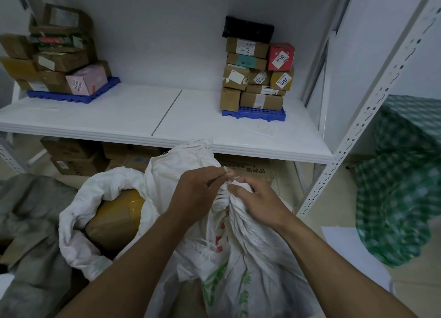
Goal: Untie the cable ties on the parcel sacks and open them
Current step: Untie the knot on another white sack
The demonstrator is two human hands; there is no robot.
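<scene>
Tied parcel sack (238, 258), on the floor before the shelf's front edge (262, 150). Left hand (195, 193) fingers pinch the cable tie (230, 178); right hand (257, 200) grips the gathered neck. Woven cloth looks soft, slippery; best held just beneath the tie.

prob. parcel depot | labelled boxes (256, 76) on shelf (148, 117) | sacks (238, 246)

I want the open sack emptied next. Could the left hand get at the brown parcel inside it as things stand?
Probably yes, once freed. The open sack gapes beside the left hand, with the brown parcel exposed and nothing over it. But that hand is now pinching the cable tie on the tied sack.
</scene>
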